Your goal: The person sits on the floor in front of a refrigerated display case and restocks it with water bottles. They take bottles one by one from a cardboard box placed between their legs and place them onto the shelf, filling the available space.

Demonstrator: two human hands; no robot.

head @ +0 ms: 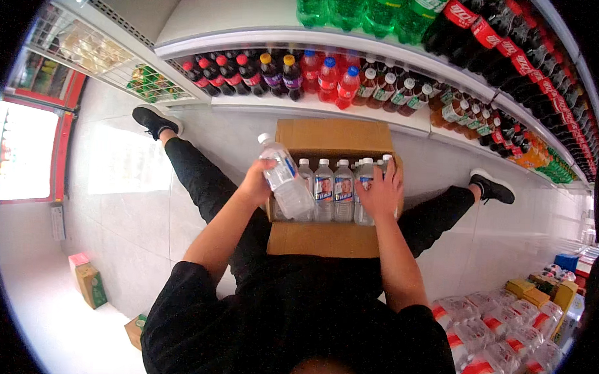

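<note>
My left hand point(258, 182) grips a clear plastic bottle point(288, 184) with a white cap, tilted above the left end of an open cardboard box point(322, 239). Standing upright in the box are several similar clear bottles point(323, 193) with white caps and printed labels. At the box's right end, my right hand point(381, 192) rests over two of them, fingers spread around their upper parts. Whether it grips either bottle is hard to tell. The box sits on the floor between my outstretched legs, with its near and far flaps folded out.
Beyond the box, a low shelf point(263, 102) holds dark, red and brown drinks bottles. Large green bottles point(380, 12) and cola bottles point(502, 45) stand above. Wrapped packs of clear bottles point(492, 332) lie behind on the right. A small carton point(90, 284) is on the left floor.
</note>
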